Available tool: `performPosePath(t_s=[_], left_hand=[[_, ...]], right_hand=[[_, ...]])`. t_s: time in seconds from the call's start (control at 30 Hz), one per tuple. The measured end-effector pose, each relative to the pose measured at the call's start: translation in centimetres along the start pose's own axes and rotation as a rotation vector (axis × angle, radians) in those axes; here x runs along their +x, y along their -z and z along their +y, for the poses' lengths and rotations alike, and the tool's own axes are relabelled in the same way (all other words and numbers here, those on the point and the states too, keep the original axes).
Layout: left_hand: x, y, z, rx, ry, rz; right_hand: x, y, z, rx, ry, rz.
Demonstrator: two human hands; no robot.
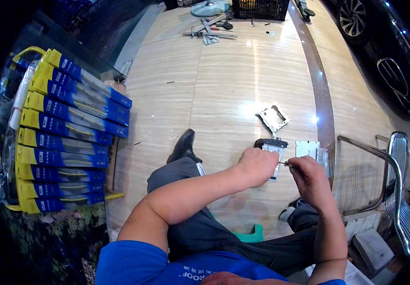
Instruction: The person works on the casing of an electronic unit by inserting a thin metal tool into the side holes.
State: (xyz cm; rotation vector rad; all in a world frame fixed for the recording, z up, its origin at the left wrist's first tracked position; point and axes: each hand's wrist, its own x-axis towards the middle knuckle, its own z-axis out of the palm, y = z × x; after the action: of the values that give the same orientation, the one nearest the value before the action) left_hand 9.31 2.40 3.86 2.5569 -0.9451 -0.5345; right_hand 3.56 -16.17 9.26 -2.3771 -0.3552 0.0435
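White-bodied device with a black end piece is found in front of the seated person, at or just above the pale floor; whether it is rested on the floor or held clear of it cannot be told. Its near part is largely covered by the left hand, whose fingers are curled over it and appear to be grasping it. By the right hand, a slender tool is pinched between the fingers and directed toward the device's edge. Contact at the tool's tip cannot be confirmed, nor can the tool's type be identified.

A white open frame is noted on the floor beyond the device, tilted in line and well apart from both hands. A flat white panel is laid to the right, near the right hand, with a ribbed, pale piece just beside it.

Work on the device is judged to be under way and unfinished, as the tool is held to it. The frame and panel are left loose; whether they belong to the device, and how much remains, cannot be established.
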Motion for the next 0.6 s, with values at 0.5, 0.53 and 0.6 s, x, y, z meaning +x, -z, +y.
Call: performPosePath(t_s=[0.5,0.53,0.6], left_hand=[[-5.7,-9.4,2.8,0.253,-0.499,-0.476],[-6.4,-9.4,3.5,0.288,-0.575,-0.587],[-7.2,-9.9,4.0,0.230,-0.565,-0.669]], right_hand=[[0.0,-2.7,3.6,-0.333,-0.310,-0.278],[-0.3,-3.2,4.1,-0.353,-0.309,-0.324],[-0.9,-4.3,5.3,-0.341,-0.234,-0.324]])
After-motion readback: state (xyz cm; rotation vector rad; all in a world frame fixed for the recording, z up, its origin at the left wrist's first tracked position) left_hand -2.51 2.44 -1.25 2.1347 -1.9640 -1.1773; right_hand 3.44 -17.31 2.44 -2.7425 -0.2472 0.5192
